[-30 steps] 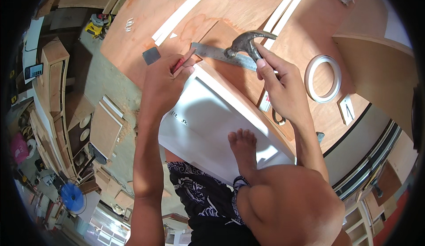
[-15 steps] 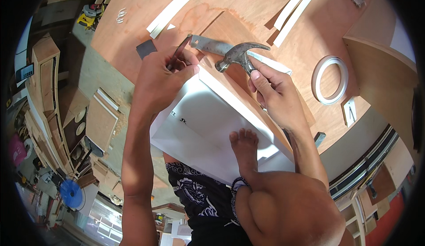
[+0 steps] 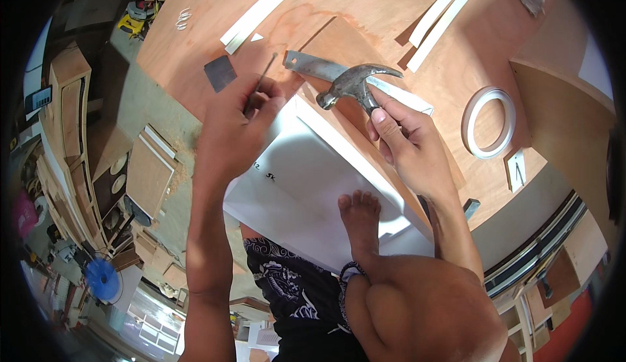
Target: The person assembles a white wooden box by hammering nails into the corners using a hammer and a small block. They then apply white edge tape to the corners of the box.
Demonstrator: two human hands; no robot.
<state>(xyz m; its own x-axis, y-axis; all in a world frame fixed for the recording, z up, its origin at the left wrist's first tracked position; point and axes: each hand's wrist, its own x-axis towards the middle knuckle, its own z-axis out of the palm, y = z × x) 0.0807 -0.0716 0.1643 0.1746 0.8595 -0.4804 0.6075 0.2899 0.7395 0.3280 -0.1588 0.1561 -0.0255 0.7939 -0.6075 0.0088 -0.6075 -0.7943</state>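
Note:
My left hand (image 3: 236, 130) is closed around a thin nail-like metal rod (image 3: 267, 72), whose small head points up and away. It hovers just left of the top corner of a white-faced wooden box (image 3: 287, 183). In my right hand (image 3: 407, 134) is a claw hammer (image 3: 355, 87), gripped on its handle close to the metal head. The hammer head hangs above the box's far edge, with its striking face to the left and its claw to the right. My bare foot (image 3: 360, 222) rests on the white panel inside the box.
A handsaw blade (image 3: 313, 66) lies beyond the box on the wooden worktable (image 3: 365, 3). Around it are white edging strips (image 3: 267, 7), a dark square pad (image 3: 220, 73) and a roll of white edge banding (image 3: 471, 124). Boards (image 3: 151, 174) lie on the floor at left.
My left hand has drawn back slightly left and down from the box corner, and the rod is tilted differently. My right hand and the hammer have barely moved.

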